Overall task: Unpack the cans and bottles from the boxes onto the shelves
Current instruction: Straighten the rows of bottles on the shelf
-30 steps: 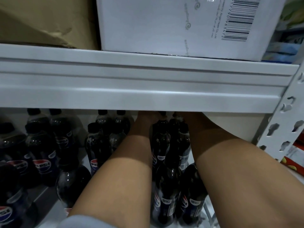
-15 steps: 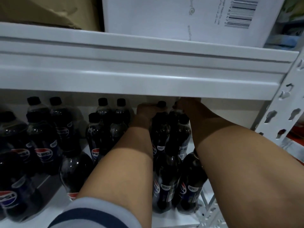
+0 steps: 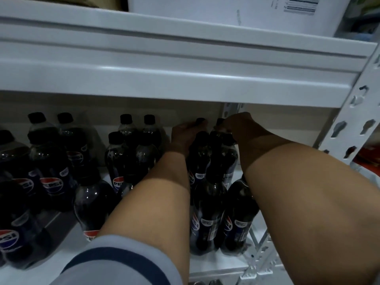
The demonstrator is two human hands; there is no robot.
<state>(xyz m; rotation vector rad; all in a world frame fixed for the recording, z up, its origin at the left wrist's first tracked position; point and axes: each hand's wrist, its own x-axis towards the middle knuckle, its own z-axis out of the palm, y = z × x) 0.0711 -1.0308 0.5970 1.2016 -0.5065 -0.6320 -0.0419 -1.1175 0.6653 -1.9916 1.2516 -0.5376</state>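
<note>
Left hand (image 3: 183, 133) & right hand (image 3: 239, 128) are gripping the rear Pepsi bottles' (image 3: 213, 153) necks, prob. steadying the row upright at shelf (image 3: 218, 262) back.

1. We see bottles (image 3: 51, 161) standing in rows on the lower shelf (image 3: 61, 243), left of our arms.
2. Between our forearms stands another cluster of bottles (image 3: 213, 202).
3. A box (image 3: 226, 11) sits on the upper shelf (image 3: 164, 64) above.

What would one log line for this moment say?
stage: shelving | left hand: grips back bottle | right hand: grips neighbouring bottle | shelf: cola rows standing
</note>
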